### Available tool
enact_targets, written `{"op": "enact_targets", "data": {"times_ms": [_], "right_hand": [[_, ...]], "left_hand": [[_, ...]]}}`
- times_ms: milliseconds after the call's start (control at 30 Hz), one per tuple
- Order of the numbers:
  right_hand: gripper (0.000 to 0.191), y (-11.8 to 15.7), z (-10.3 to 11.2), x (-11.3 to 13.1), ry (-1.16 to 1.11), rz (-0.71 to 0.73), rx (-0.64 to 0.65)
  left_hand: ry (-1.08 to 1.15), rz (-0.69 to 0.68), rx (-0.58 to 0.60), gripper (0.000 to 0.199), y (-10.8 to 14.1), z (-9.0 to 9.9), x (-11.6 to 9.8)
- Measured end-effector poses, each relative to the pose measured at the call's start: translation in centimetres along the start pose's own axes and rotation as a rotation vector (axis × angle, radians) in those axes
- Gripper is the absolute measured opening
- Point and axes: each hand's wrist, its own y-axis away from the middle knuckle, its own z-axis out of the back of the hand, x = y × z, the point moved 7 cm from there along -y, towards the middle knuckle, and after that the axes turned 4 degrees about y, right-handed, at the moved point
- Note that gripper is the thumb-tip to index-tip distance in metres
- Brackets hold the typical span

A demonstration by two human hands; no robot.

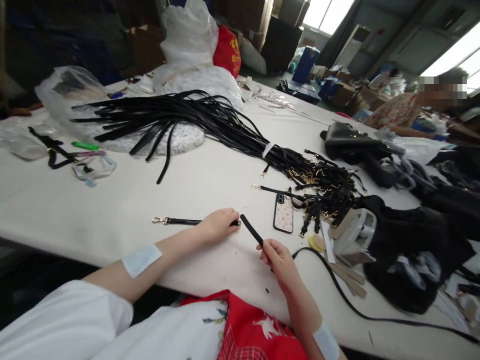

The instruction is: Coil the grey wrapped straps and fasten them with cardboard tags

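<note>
My left hand (218,226) is closed on a short black strap (183,221), near the end that carries a small gold buckle (237,223). At the strap's other end a gold snap hook (159,220) lies on the table. In my right hand (276,257), pinched between thumb and fingers, is a long black strap (252,231). Its free tip points up and left, close to the buckle but apart from it. The long strap's rest (337,285) comes out beyond my right hand and curves over the table to the right edge.
A bundle of long black straps (210,117) lies across the white table (131,205). Right of it are a heap of buckled short straps (322,180), a phone (283,214), a white dispenser (356,235) and black bags (408,250). Another person (397,112) sits at the far right.
</note>
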Motion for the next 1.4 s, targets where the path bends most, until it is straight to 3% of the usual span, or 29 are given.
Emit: {"op": "enact_targets", "data": {"times_ms": [200,367,533,667,800,967,1067,1133,1200,1267,1333,1400], "right_hand": [[0.042,0.3,0.4,-1.6,-0.110,-0.067,-0.054],[0.042,-0.3,0.0,-2.3,-0.177,-0.110,-0.009],[0.041,-0.3,-0.1,-2.2,-0.208,-0.080,0.029],[0.040,0.0,0.0,-1.7,-0.233,-0.048,0.029],[0.040,0.5,0.0,-0.9,-0.261,-0.018,0.021],[0.038,0.9,-0.5,-0.2,-0.251,0.060,0.042],[0.040,1.1,-0.3,0.1,-0.147,0.138,0.026],[0.036,1.6,0.4,0.8,-0.068,0.228,-0.040],[0.040,2.8,1.0,2.4,0.059,0.396,-0.137],[0.057,4.2,0.7,4.3,0.245,0.571,-0.186],[0.050,5.3,0.1,5.4,0.379,0.659,-0.198],[0.036,6.0,0.4,5.8,0.372,0.670,-0.264]], "left_hand": [[0.184,0.038,-0.032,0.008,1.4,1.5,-2.1],[0.233,0.001,-0.238,0.028,3.0,3.9,-4.1],[0.197,-0.071,-0.365,0.033,3.6,4.5,-5.6],[0.132,-0.093,-0.374,0.035,4.1,4.9,-7.0],[0.250,-0.110,-0.326,0.032,4.4,5.2,-8.4],[0.391,-0.026,-0.208,0.037,3.9,3.0,-9.4],[0.492,-0.086,-0.039,0.032,3.5,0.5,-10.5],[0.532,-0.105,-0.024,0.028,3.5,-0.2,-10.8],[0.489,-0.072,-0.061,0.023,3.4,-0.6,-10.7],[0.377,-0.052,-0.045,0.020,3.3,-1.2,-10.9],[0.281,-0.057,0.002,0.016,3.2,-2.0,-11.3],[0.296,-0.055,0.034,0.014,3.1,-2.6,-11.7]]}}
